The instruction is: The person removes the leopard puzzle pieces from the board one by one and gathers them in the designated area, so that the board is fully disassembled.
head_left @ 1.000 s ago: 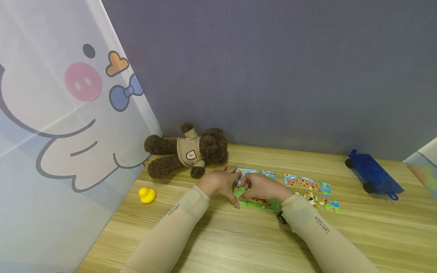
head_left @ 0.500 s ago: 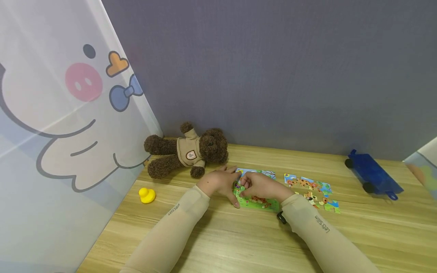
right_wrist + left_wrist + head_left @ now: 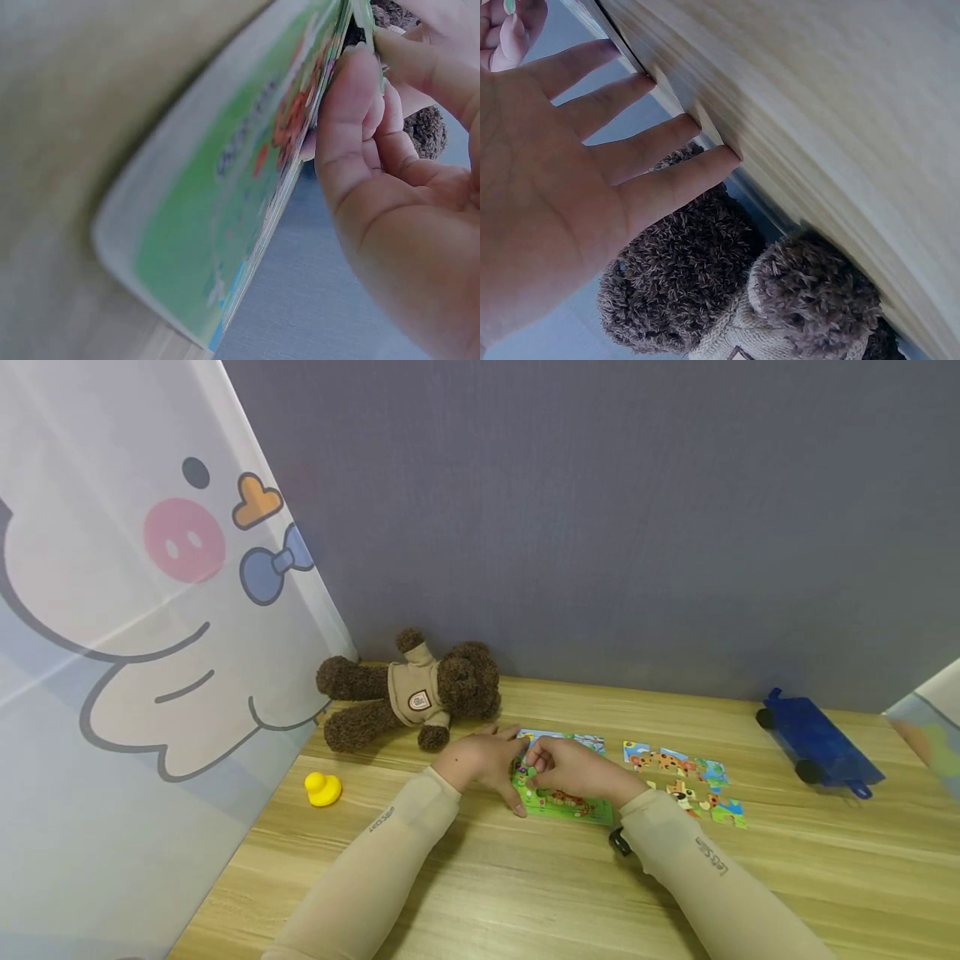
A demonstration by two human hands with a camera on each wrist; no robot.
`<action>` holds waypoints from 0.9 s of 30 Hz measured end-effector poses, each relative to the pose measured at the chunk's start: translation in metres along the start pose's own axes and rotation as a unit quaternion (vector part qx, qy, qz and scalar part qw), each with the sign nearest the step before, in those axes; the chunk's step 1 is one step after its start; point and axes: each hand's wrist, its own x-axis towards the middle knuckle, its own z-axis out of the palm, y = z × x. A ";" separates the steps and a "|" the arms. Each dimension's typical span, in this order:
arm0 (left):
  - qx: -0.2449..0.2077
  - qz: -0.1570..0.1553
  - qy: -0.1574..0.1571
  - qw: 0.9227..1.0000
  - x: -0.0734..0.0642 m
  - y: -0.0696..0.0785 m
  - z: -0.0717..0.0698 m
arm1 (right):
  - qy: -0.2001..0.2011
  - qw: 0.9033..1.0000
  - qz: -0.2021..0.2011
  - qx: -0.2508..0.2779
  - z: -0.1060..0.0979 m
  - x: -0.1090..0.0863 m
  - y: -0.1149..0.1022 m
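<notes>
A green-edged picture puzzle board (image 3: 570, 812) lies on the wooden table, partly covered by both hands. My right hand (image 3: 581, 770) is over its left part, thumb and index finger pinching a small green puzzle piece (image 3: 363, 18). The right wrist view has that piece close over the far end of the board. Along the board's left edge, my left hand (image 3: 486, 762) rests with thumb and fingers spread. Its straight fingertips (image 3: 724, 157) meet the tabletop in the left wrist view. Right of the board lie several loose puzzle pieces (image 3: 670, 763) with orange, spotted and green print.
A brown teddy bear (image 3: 416, 693) in a beige sweater lies behind the left hand. Near the table's left edge sits a yellow rubber duck (image 3: 323, 789). A blue wheeled toy cart (image 3: 821, 739) stands far right. A grey partition (image 3: 600, 527) rises along the back.
The right thumb and fingertips have shifted slightly away from the body over the board, with the green piece between them. The left hand and loose pieces stay in place.
</notes>
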 end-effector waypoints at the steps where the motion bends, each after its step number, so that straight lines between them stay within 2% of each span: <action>1: -0.001 -0.001 0.000 1.000 0.000 0.000 0.000 | -0.002 1.000 -0.001 0.005 0.000 0.000 0.000; 6: -0.009 -0.003 -0.001 1.000 0.000 0.000 0.000 | -0.005 0.999 -0.005 0.038 -0.002 0.001 0.001; 10: -0.010 -0.007 -0.002 1.000 0.000 0.000 -0.001 | 0.016 0.999 -0.006 0.050 -0.006 -0.001 0.003; 17: -0.003 -0.010 0.002 1.000 -0.001 0.002 0.000 | 0.046 0.994 0.001 0.104 -0.017 -0.012 0.007; 27: -0.010 -0.008 0.006 1.000 -0.001 0.002 0.000 | 0.075 0.993 0.005 0.090 -0.035 -0.030 0.012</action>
